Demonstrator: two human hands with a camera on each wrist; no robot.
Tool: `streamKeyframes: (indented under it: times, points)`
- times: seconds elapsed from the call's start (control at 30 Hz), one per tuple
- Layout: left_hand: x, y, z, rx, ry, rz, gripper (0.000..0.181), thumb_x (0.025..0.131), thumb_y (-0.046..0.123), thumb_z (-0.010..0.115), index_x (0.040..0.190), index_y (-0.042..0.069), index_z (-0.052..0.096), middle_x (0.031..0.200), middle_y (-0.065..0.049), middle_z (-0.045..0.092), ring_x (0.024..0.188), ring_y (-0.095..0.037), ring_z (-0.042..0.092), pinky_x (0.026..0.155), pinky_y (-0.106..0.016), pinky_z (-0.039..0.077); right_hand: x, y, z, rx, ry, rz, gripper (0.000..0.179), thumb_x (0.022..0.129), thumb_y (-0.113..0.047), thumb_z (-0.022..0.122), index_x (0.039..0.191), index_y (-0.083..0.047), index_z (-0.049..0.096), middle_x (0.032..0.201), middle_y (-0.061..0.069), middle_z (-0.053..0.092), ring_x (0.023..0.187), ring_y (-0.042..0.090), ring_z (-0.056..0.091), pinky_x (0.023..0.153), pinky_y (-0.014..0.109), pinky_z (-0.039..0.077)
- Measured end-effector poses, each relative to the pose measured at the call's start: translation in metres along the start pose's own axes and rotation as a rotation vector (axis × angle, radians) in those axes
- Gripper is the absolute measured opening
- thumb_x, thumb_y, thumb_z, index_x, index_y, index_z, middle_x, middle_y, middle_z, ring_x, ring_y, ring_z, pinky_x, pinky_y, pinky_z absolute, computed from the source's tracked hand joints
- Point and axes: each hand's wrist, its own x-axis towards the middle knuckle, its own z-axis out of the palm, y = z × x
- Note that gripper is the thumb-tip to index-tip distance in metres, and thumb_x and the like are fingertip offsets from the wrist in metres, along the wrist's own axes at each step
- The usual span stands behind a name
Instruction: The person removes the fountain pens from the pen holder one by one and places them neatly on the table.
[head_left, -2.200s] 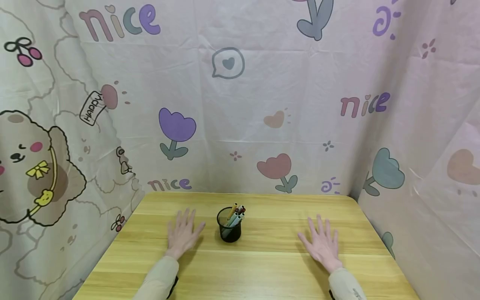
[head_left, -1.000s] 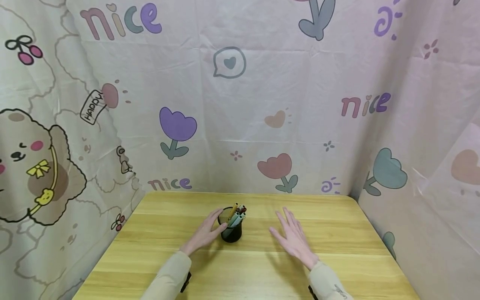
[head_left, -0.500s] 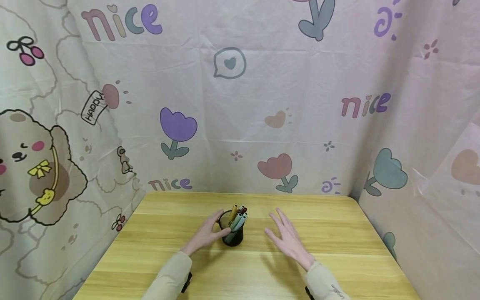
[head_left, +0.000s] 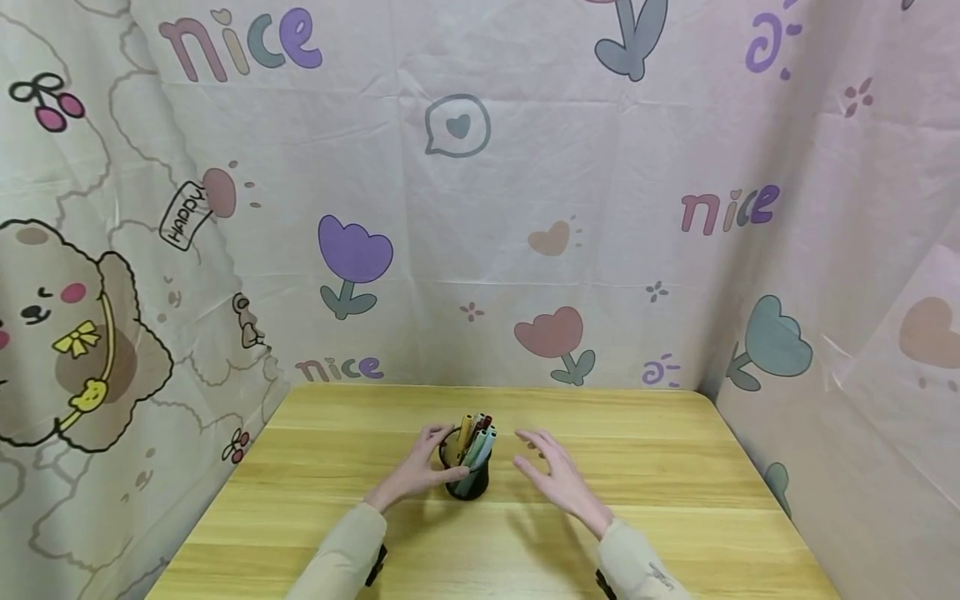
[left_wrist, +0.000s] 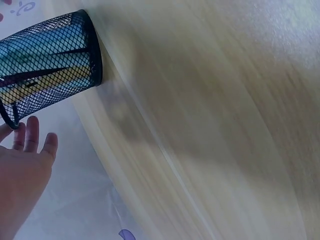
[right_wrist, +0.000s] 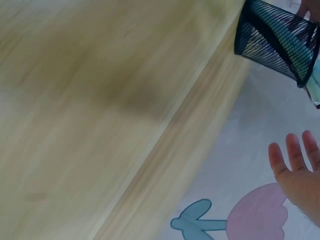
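Note:
A black mesh pen holder [head_left: 467, 489] stands on the wooden table, with several pens [head_left: 478, 443] in yellow, dark red and pale green sticking out of its top. My left hand [head_left: 415, 475] holds it at the rim from the left, thumb on the near side and fingers on the far side. In the left wrist view those fingers [left_wrist: 32, 134] reach the mesh rim, while the thumb is mostly cut off. To the right of the holder, apart from it, my right hand [head_left: 561, 481] hovers with fingers spread and slightly bent, holding nothing.
The light wooden table [head_left: 675, 467] ends at a printed cloth backdrop [head_left: 480, 217] with flowers and "nice" lettering. More of that cloth hangs along the left and right sides.
My hands have come inward from lying spread on the table. The left has taken hold of the pen holder's rim, and the holder has shifted slightly nearer. My right hand has moved left towards it.

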Motion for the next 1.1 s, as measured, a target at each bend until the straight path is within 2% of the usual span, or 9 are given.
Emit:
streamKeyframes:
  times: [0.13,0.33,0.57,0.67,0.9,0.97,1.1]
  points:
    - [0.0,-0.001,0.0,-0.011,-0.02,-0.02,0.093,0.086,0.044,0.077,0.159,0.012,0.028,0.16,-0.02,0.023,0.144,-0.05,0.033,0.112,-0.074,0.034,0.008,-0.005,0.007,0.046,-0.009,-0.035,0.047,0.099,-0.025,0.064,0.14,-0.006,0.056,0.123,0.01,0.066,0.108,0.033,0.062,0.094,0.046,0.057]
    - [0.0,-0.001,0.001,-0.001,-0.035,-0.014,0.093,0.086,0.046,0.076,0.158,0.011,0.029,0.164,-0.024,0.028,0.145,-0.05,0.034,0.113,-0.075,0.032,0.017,-0.011,0.017,0.096,-0.035,-0.044,0.044,0.099,-0.02,0.063,0.14,-0.004,0.055,0.115,0.014,0.065,0.1,0.026,0.063,0.089,0.045,0.06]
    - [0.0,-0.001,0.001,-0.071,-0.057,-0.009,0.093,0.086,0.042,0.079,0.158,0.01,0.029,0.16,-0.024,0.034,0.142,-0.05,0.04,0.114,-0.07,0.035,0.022,-0.017,0.021,0.144,-0.057,-0.038,0.039,0.099,-0.016,0.063,0.136,-0.006,0.059,0.107,0.008,0.066,0.094,0.017,0.062,0.085,0.029,0.059]
    - [0.0,0.0,0.001,-0.09,-0.056,0.001,0.092,0.085,0.04,0.08,0.157,0.009,0.031,0.159,-0.025,0.036,0.141,-0.051,0.041,0.114,-0.069,0.036,0.024,-0.017,0.023,0.157,-0.056,-0.049,0.033,0.098,-0.016,0.064,0.13,-0.006,0.063,0.1,0.006,0.067,0.09,0.013,0.062,0.082,0.025,0.059]
    - [-0.001,0.001,0.0,-0.088,-0.056,0.028,0.089,0.083,0.038,0.082,0.154,0.009,0.036,0.155,-0.022,0.043,0.139,-0.047,0.045,0.113,-0.068,0.039,0.025,-0.015,0.025,0.204,-0.058,-0.008,0.024,0.095,-0.015,0.069,0.117,-0.005,0.067,0.095,0.009,0.069,0.085,0.008,0.061,0.077,0.02,0.057]
    - [-0.001,0.0,0.0,-0.088,-0.058,0.032,0.089,0.083,0.037,0.083,0.154,0.009,0.037,0.155,-0.022,0.044,0.138,-0.047,0.046,0.112,-0.068,0.04,0.025,-0.024,0.021,0.208,-0.069,0.017,0.024,0.093,-0.01,0.07,0.115,-0.002,0.066,0.094,0.013,0.068,0.085,0.011,0.061,0.077,0.021,0.057]
    - [0.0,0.0,0.0,-0.087,-0.07,0.041,0.09,0.083,0.038,0.083,0.154,0.008,0.036,0.155,-0.022,0.044,0.138,-0.046,0.047,0.111,-0.067,0.041,0.026,-0.026,0.02,0.215,-0.08,0.042,0.022,0.09,-0.008,0.073,0.11,-0.001,0.066,0.092,0.013,0.068,0.082,0.01,0.06,0.076,0.021,0.057]
